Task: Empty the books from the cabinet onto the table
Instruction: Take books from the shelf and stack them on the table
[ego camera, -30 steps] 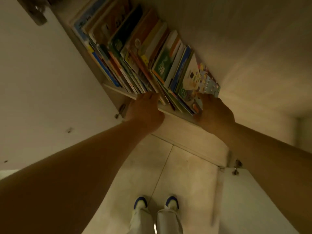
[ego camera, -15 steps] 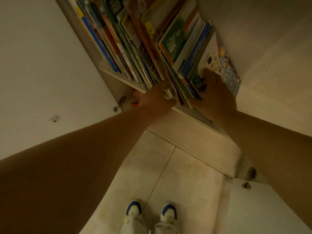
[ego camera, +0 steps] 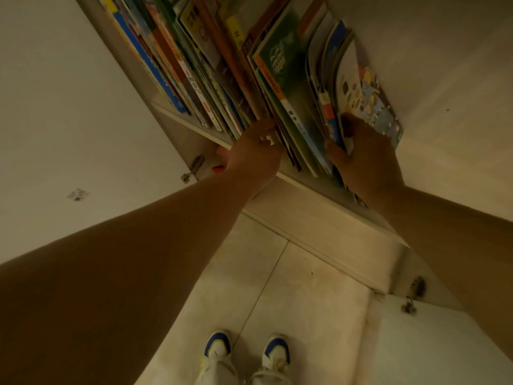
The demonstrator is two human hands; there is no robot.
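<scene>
Head view: the left hand [ego camera: 251,155] presses its fingers into a gap in the books [ego camera: 222,79], and the right hand [ego camera: 363,159] pinches the outer few, thumb on their lower edges. The chosen bundle stands on the shelf [ego camera: 194,126] between the two grips. Squeeze inward evenly and draw the bundle out level, so thin covers don't slip. No counter shows.

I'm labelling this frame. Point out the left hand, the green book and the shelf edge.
left hand [ego camera: 254,155]: head view, back of the hand.
green book [ego camera: 288,76]: head view, front cover.
shelf edge [ego camera: 191,123]: head view, bare front lip.
</scene>
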